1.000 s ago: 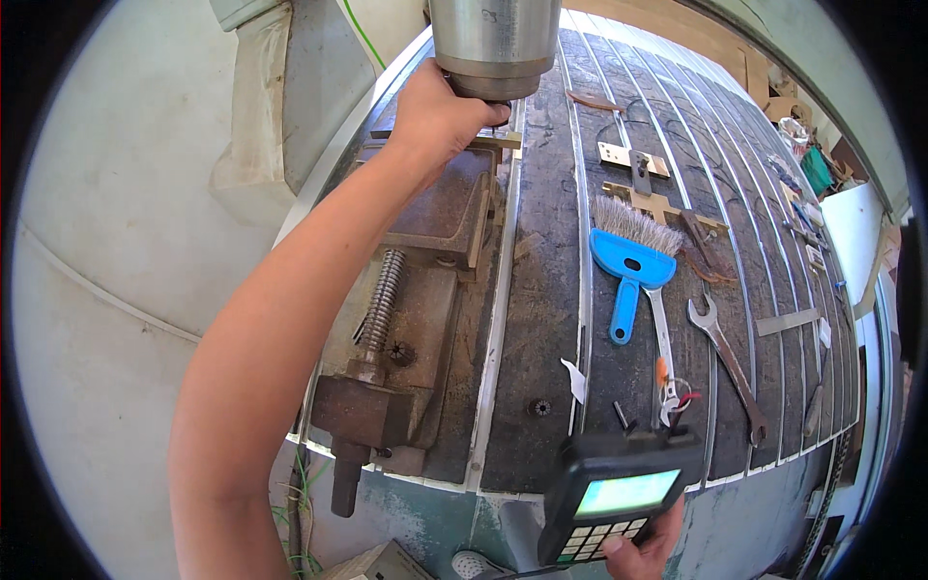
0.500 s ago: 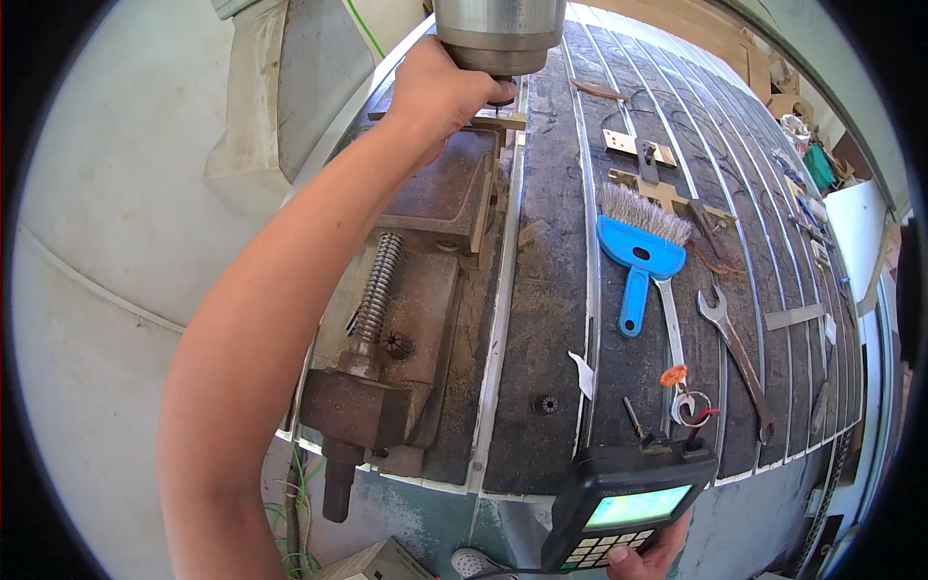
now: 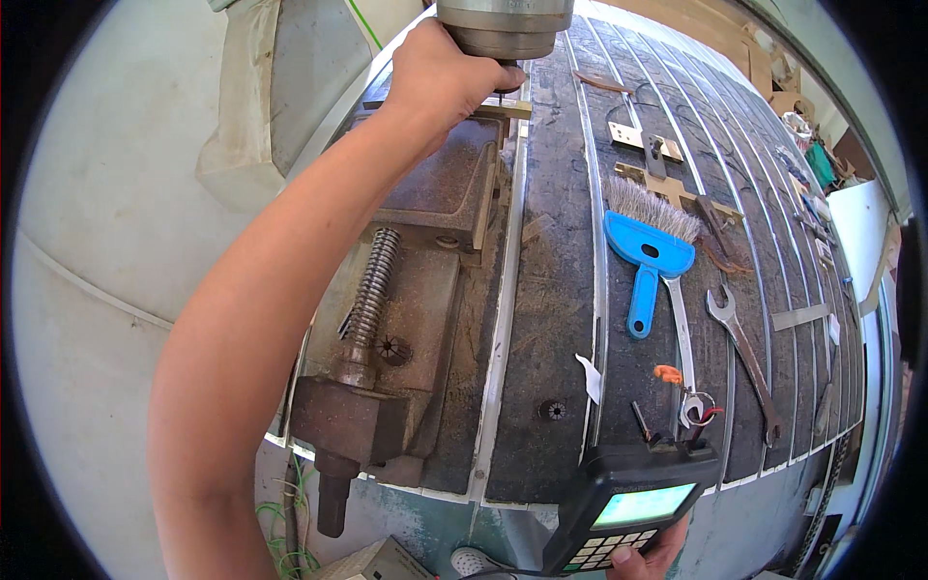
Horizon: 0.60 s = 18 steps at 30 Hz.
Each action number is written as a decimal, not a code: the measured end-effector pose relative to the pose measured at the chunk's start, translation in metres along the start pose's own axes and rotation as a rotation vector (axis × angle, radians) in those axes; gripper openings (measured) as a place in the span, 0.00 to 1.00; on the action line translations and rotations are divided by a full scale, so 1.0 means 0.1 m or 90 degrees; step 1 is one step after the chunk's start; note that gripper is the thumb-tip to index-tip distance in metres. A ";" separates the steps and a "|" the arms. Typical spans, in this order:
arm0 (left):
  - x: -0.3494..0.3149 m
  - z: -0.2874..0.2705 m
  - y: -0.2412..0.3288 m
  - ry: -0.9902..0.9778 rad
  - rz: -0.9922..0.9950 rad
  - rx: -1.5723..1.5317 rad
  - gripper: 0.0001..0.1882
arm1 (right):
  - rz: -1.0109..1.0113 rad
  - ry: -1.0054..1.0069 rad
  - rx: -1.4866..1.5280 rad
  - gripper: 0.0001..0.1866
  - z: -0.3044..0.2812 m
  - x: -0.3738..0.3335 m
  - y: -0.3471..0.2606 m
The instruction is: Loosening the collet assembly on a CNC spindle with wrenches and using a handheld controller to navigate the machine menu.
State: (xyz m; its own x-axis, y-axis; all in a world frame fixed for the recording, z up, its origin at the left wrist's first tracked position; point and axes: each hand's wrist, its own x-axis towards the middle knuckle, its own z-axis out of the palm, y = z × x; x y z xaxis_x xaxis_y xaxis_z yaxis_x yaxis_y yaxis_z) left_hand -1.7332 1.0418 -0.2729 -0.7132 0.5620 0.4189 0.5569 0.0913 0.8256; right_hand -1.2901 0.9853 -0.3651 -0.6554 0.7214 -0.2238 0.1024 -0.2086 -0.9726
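My left hand (image 3: 437, 79) reaches up to the silver spindle (image 3: 505, 31) at the top, its fingers closed round the dark collet nut (image 3: 509, 77) beneath it. A thin tool tip points down from the nut, just above a brass-coloured strip (image 3: 510, 110) at the far end of a rusty machine vise (image 3: 435, 179). Down at the lower edge my right hand (image 3: 657, 556) grips a black handheld controller (image 3: 633, 466) with a lit screen, thumb on its keypad. My left forearm covers part of the vise.
Right of the vise, the slotted bed (image 3: 551, 319) carries a blue brush (image 3: 650, 246), two wrenches, including an open-end wrench (image 3: 742, 358), a small collet (image 3: 552, 411) and a white scrap (image 3: 589, 379). Clamped metal plates (image 3: 650, 141) lie farther back. Another collet (image 3: 392, 349) rests on the vise.
The view has shifted slightly. My left hand stays at the collet nut and my right hand keeps hold of the controller, thumb on the keypad.
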 end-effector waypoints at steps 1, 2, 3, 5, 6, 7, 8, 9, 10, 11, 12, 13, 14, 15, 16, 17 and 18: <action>0.00 -0.01 0.01 -0.001 -0.001 0.000 0.24 | -0.017 -0.013 0.003 0.42 0.00 0.01 0.00; 0.00 -0.02 0.01 -0.012 0.006 -0.005 0.24 | -0.016 -0.012 0.002 0.42 0.01 0.00 0.01; -0.01 -0.03 0.01 -0.023 0.012 -0.009 0.24 | -0.016 0.009 0.006 0.41 0.03 0.00 0.02; -0.01 -0.04 0.01 -0.035 0.019 -0.017 0.24 | -0.016 0.030 0.009 0.41 0.06 -0.01 0.01; -0.01 -0.04 0.01 -0.046 0.027 -0.024 0.24 | -0.008 0.042 -0.002 0.40 0.08 0.01 -0.03; -0.01 -0.05 0.01 -0.046 0.025 -0.025 0.24 | 0.001 0.053 -0.013 0.40 0.09 0.01 -0.05; -0.01 -0.06 0.03 -0.061 0.001 -0.037 0.24 | 0.001 0.054 -0.014 0.40 0.08 0.01 -0.02; -0.01 -0.07 0.06 -0.075 -0.024 -0.049 0.23 | -0.024 0.048 -0.016 0.40 0.04 0.00 0.03; -0.01 -0.09 0.08 -0.075 -0.025 -0.050 0.23 | -0.050 0.042 -0.019 0.39 0.02 0.00 0.07; -0.06 -0.11 0.17 -0.077 -0.013 -0.101 0.22 | -0.049 0.042 -0.020 0.39 0.01 0.00 0.10; -0.08 -0.12 0.22 -0.078 -0.001 -0.152 0.21 | -0.049 0.045 -0.002 0.39 -0.01 0.00 0.13; -0.06 -0.09 0.19 -0.078 -0.001 -0.153 0.21 | -0.049 0.047 0.015 0.39 -0.02 -0.01 0.16; -0.03 -0.08 0.17 -0.066 -0.011 -0.143 0.21 | -0.049 0.045 0.015 0.39 -0.04 -0.01 0.18; -0.01 -0.07 0.15 -0.053 -0.020 -0.133 0.21 | -0.036 0.043 0.024 0.38 -0.06 -0.02 0.21; 0.00 -0.08 0.13 -0.051 -0.021 -0.132 0.21 | -0.022 0.041 0.033 0.38 -0.07 -0.03 0.22; 0.01 -0.07 0.13 -0.048 -0.019 -0.121 0.21 | -0.021 0.042 0.033 0.38 -0.06 -0.03 0.22; 0.02 -0.06 0.13 -0.045 -0.018 -0.110 0.21 | -0.031 0.047 0.050 0.38 -0.05 -0.03 0.20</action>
State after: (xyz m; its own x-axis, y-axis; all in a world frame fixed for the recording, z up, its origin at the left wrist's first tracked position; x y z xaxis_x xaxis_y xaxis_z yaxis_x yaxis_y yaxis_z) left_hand -1.7296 1.0392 -0.2593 -0.6926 0.6182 0.3717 0.4513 -0.0306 0.8918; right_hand -1.2829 0.9823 -0.3839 -0.6014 0.7777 -0.1831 0.0110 -0.2211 -0.9752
